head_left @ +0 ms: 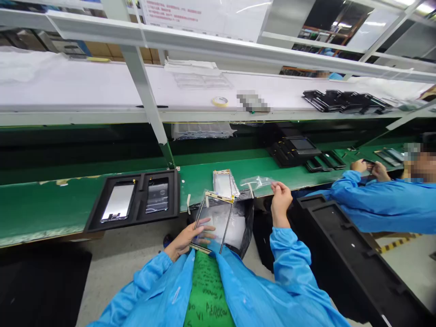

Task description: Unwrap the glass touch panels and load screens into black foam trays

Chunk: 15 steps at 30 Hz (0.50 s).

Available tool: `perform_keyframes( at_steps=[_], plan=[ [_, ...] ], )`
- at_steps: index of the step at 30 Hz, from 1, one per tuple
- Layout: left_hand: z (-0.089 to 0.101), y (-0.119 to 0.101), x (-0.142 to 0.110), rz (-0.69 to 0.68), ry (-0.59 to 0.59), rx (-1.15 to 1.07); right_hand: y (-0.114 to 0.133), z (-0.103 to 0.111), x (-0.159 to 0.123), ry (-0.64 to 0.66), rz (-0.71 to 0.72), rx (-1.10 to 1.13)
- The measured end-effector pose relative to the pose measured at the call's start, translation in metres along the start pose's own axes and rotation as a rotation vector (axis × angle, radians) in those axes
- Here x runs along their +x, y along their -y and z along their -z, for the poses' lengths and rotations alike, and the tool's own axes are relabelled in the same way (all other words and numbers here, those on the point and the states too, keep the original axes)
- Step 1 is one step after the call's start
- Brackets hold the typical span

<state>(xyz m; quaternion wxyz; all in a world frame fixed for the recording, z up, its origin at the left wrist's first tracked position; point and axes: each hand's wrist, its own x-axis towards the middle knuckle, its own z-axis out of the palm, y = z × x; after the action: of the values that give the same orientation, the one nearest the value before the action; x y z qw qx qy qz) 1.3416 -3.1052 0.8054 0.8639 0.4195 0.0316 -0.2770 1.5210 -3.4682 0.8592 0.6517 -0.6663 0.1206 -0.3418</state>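
The left hand point(189, 236) grips a glass panel point(214, 219) by its near edge, fingers spread across the face, holding it tilted up over the lap, just near of the green bench point(41, 204). The right hand point(279, 200) is raised to the right of the panel, fingers pinched on a thin clear film point(257, 182) that trails left from the fingertips above the bench edge. A dark bag point(245, 218) hangs open directly behind the panel, between the two hands. On the bench just beyond lies a short stack of panels point(224, 183). To the left, a black tray point(134, 200) sits on the bench with two compartments, each holding one panel. Farther right on the bench stand further black trays point(296, 150). On the white shelf point(85, 86) above lie a tape roll point(220, 101) and a row of dark parts point(344, 101). At far right a co-worker point(381, 200) in a blue sleeve holds a small dark item in both hands; its kind cannot be made out. A long black tray point(344, 254) leans at near right.
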Motion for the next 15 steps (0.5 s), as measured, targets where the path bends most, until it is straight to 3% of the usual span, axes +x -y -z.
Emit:
perform_keyframes(
  at_steps=[1, 3, 5, 7, 12, 15],
  plan=[
    [0.000, 0.000, -0.002, -0.001, -0.023, -0.009, 0.002, 0.003, -0.007, 0.067, 0.060, -0.101],
    [-0.001, 0.000, -0.004, 0.000, -0.051, -0.026, 0.006, 0.000, -0.033, 0.348, 0.056, -0.192],
    [-0.001, -0.001, -0.005, 0.007, -0.054, -0.036, 0.008, -0.012, -0.068, 0.677, -0.107, -0.074],
    [0.000, -0.002, -0.005, 0.015, -0.055, -0.030, 0.009, -0.028, -0.100, 0.870, -0.318, 0.128],
    [0.005, -0.003, -0.007, -0.018, -0.054, 0.082, 0.005, -0.053, -0.147, 0.847, -0.637, 0.533],
    [0.007, -0.004, -0.014, -0.015, -0.047, 0.110, -0.004, -0.055, -0.162, 0.914, -0.689, 0.514]
  ],
)
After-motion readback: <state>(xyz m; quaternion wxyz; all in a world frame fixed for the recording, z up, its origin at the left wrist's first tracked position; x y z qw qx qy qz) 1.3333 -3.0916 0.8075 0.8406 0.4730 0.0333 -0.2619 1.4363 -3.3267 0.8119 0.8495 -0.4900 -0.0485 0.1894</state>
